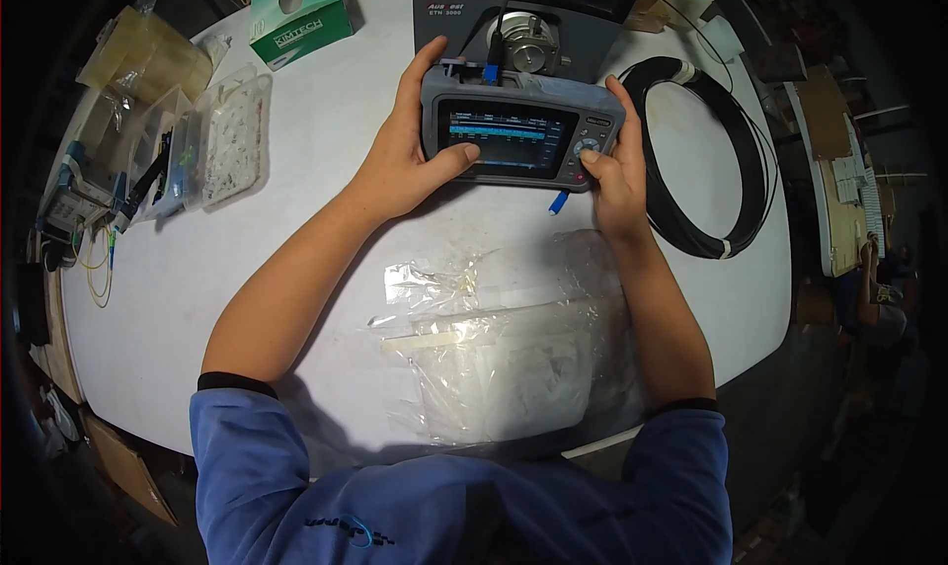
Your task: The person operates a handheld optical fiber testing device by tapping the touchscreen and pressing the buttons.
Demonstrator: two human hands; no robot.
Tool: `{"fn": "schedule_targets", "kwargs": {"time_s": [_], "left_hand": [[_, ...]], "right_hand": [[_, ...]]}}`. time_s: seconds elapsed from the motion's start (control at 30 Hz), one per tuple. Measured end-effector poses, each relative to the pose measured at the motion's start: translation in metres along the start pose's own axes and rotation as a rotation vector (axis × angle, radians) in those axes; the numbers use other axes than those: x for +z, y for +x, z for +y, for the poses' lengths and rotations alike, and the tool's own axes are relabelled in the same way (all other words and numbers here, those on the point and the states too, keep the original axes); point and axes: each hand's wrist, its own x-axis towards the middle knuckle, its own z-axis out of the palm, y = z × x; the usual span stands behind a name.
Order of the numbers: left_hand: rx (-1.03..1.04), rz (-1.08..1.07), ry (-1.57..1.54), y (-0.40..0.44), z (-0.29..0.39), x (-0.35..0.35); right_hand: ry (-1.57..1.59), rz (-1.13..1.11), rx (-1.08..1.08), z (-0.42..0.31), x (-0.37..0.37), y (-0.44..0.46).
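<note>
The person's left hand (400, 165) was curled round one end of a grey handheld tester (509, 150), its thumb lying over the lower left of the lit screen; the right hand (622, 185) was closed on the other end, thumb pressed on the round button pad, a finger bent over the top corner; between them they held the tester above the far part of the white table (306, 125), just in front of a dark machine (449, 46); a blue plug (491, 74) sat at its top edge, with a blue tab (560, 202) hanging below; nearer the person's body, between the forearms, I saw clear plastic bags (504, 377); a coil of black cable (688, 236) lay just beside the right hand; over to the left stood a green KIMTECH box (299, 37) and, near it, a clear tray (235, 142) of small pale pieces.
</note>
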Motion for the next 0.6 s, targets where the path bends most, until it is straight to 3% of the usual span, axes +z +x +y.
{"fn": "schedule_targets", "kwargs": {"time_s": [0.6], "left_hand": [[-0.029, -0.052, 0.001, 0.0015, 0.0064, -0.0046]], "right_hand": [[-0.004, -0.019, -0.024, 0.0016, -0.0019, 0.0019]]}}
